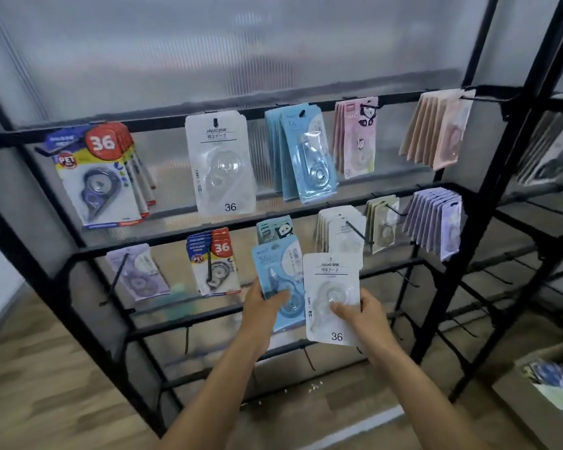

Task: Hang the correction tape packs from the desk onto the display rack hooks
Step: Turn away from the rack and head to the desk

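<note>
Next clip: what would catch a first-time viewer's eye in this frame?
Two hands low in the centre: the left hand holds a blue pack, the right hand a white pack marked 36. Behind them stands a black display rack; at its upper left hang bright red, yellow and blue packs, and a matching white pack hangs upper centre.
</note>
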`<state>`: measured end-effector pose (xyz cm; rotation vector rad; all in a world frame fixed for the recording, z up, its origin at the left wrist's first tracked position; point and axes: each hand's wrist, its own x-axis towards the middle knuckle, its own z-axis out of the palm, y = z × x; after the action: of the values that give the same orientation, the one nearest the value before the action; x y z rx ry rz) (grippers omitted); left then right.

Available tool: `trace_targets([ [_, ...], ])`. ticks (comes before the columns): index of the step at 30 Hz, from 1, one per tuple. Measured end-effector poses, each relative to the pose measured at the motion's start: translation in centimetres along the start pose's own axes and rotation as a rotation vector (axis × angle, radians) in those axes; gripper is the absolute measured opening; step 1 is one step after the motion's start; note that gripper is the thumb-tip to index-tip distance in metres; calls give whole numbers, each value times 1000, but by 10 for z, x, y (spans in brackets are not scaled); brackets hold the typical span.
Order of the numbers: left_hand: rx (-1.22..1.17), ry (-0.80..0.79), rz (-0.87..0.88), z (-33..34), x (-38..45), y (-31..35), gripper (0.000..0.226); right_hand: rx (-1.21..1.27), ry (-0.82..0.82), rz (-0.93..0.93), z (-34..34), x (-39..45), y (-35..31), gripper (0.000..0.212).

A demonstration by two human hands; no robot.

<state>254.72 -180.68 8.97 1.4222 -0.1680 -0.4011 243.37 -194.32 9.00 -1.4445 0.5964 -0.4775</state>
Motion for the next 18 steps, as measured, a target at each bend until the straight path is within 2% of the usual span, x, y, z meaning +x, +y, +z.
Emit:
trace_targets([
  [7, -14, 106, -19, 18, 4, -18, 7, -8, -91, -14, -17, 25, 14, 17],
  [18, 7, 278, -36, 22, 0, -38, 7, -31, -204, 21, -22, 40, 34, 15],
])
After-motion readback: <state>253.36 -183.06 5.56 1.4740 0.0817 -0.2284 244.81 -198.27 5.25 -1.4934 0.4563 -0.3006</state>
